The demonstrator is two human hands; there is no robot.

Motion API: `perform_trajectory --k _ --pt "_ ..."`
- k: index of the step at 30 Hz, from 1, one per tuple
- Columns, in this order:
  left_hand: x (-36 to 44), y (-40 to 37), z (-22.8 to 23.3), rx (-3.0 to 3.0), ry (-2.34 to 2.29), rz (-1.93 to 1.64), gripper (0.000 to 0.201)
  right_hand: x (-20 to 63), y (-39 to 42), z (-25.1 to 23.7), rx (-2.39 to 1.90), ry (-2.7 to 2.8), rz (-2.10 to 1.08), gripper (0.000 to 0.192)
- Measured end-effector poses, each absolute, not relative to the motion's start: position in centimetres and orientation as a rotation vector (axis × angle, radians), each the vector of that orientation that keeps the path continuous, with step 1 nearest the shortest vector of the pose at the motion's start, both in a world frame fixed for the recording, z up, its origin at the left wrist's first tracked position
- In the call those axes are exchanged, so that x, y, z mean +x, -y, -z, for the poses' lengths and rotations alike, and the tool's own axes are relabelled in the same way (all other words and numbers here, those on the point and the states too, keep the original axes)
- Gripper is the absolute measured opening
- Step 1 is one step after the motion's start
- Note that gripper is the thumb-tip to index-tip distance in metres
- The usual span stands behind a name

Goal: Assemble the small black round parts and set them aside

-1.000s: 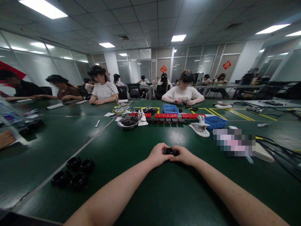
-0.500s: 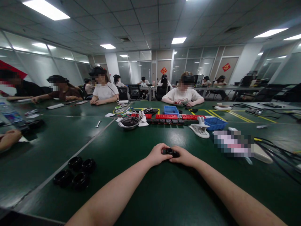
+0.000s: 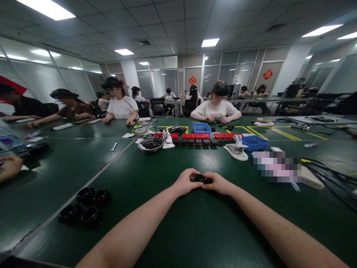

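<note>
Between my two hands, low over the green table, is a small black ring-shaped part with a round opening facing up. My left hand curls round its left side, thumb toward me. From the other side my right hand grips it, fingers bent round dark material. Fingers cover much of the part, so its exact kind cannot be made out. Off to the left stand several glossy black round hollow parts in a tight cluster.
Farther back are a metal bowl, red power strips, blue trays and a white clip stand. A wrench lies left. Black cables run along the right. A co-worker's hand is at the left edge.
The view has shifted slightly, moving the scene up and left in the picture. Both hands stay around the black part, which now looks turned a little, with its opening clearer.
</note>
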State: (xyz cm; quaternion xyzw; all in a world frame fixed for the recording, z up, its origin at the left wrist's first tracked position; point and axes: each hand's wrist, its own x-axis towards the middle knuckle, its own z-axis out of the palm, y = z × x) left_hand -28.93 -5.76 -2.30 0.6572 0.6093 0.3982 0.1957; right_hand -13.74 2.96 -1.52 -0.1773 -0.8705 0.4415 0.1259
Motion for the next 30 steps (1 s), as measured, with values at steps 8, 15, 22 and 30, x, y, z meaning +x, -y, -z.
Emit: perform_trajectory --k 8,15,22,30 --pt "-28.65 5.94 1.89 1.858 -1.679 -1.113 0.039 -13.68 -3.30 1.82 -0.488 2.526 -1.304 0.026" --pt "-28.69 6.03 1.65 1.895 -1.698 -1.071 0.037 -13.69 -3.35 1.90 -0.515 2.530 -1.271 0.025" --pt "-28.68 5.98 1.91 1.905 -1.699 -1.103 0.036 -13.67 -3.56 2.32 -0.531 2.535 -1.258 0.027" --pt "-28.54 6.10 1.63 1.881 -1.701 -1.124 0.034 -13.71 -3.60 2.40 -0.590 2.561 -1.181 0.025"
